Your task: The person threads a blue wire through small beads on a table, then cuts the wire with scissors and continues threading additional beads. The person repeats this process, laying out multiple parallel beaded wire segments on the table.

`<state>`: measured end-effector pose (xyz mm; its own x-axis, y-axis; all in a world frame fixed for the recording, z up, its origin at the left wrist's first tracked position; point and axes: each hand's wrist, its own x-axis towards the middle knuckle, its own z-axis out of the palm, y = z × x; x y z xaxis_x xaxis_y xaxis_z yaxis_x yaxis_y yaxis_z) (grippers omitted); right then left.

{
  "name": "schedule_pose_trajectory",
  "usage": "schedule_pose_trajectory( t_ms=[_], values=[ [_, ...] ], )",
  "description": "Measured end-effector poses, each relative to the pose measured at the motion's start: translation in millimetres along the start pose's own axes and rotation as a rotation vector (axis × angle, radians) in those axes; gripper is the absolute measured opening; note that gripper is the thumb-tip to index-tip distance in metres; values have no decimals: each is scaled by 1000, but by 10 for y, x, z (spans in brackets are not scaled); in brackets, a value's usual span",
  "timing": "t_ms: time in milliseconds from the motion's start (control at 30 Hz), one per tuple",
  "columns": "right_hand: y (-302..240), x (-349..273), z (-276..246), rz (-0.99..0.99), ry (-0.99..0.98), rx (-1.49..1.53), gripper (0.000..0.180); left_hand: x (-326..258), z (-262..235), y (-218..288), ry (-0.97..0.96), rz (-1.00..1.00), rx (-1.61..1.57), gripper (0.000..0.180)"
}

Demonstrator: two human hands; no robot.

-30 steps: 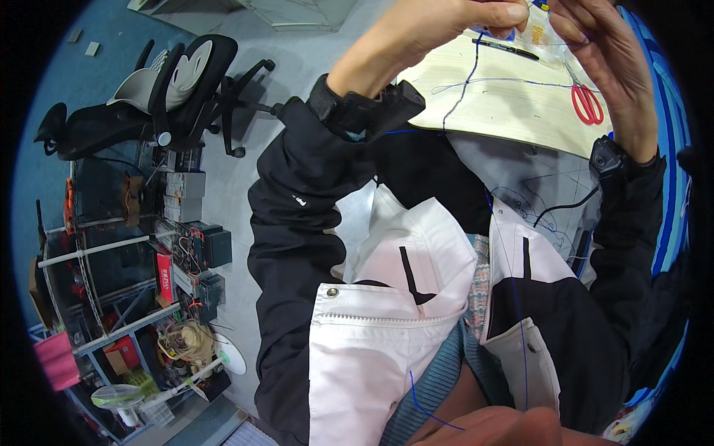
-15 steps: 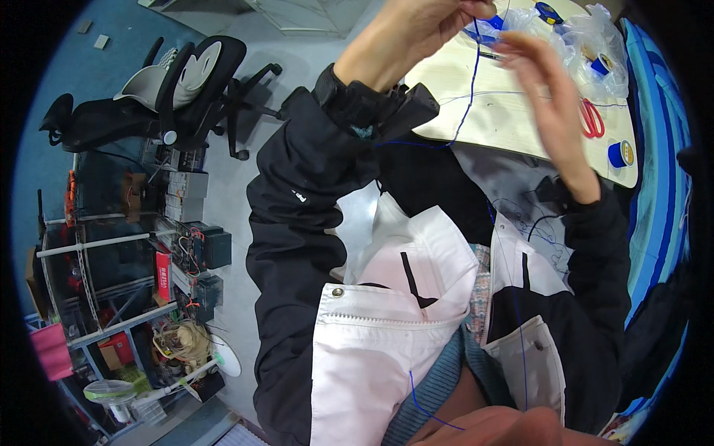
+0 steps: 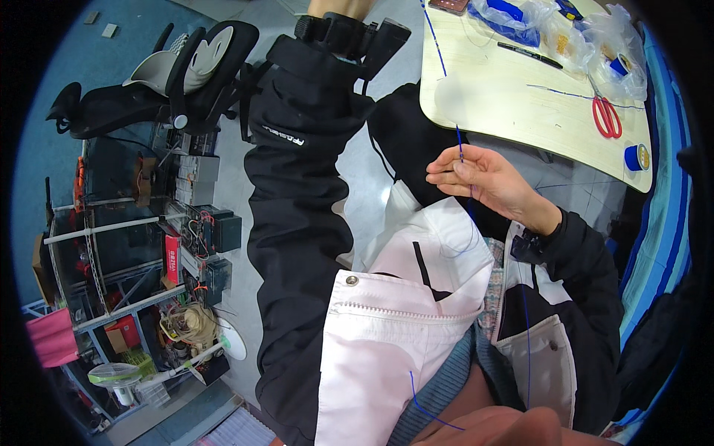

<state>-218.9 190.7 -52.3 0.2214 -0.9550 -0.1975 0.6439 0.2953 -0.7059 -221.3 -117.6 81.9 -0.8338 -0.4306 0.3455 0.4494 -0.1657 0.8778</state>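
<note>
My right hand (image 3: 485, 178) is in front of my chest, just below the near edge of the pale wooden table (image 3: 513, 111). Its thumb and fingers pinch a thin blue thread (image 3: 458, 141). The thread runs up from the fingers across the table edge to the top of the picture and trails down over my black and white jacket (image 3: 394, 327). My left arm (image 3: 305, 156), in a black sleeve, is raised straight up. Its hand is cut off by the top edge, so only the wrist and a black watch (image 3: 338, 26) show.
On the table lie red-handled scissors (image 3: 606, 117), a blue thread spool (image 3: 636, 157), a black pen (image 3: 529, 54) and clear plastic bags (image 3: 565, 30) of small parts. A black office chair (image 3: 160, 82) and a metal shelf (image 3: 141, 253) of electronics stand on my left.
My right hand has come down from over the table to my chest, drawing the blue thread along. My left arm has risen until its hand left the picture.
</note>
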Motion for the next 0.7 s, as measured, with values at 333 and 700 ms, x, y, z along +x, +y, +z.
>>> schedule_pose_trajectory(
  t_ms=[333, 700],
  values=[
    [77, -98, 100, 108, -179, 30, 49, 136, -399, -50, 79, 26, 9, 3],
    [121, -144, 58, 122, -208, -36, 49, 113, -399, -60, 118, 12, 29, 6]
  ],
)
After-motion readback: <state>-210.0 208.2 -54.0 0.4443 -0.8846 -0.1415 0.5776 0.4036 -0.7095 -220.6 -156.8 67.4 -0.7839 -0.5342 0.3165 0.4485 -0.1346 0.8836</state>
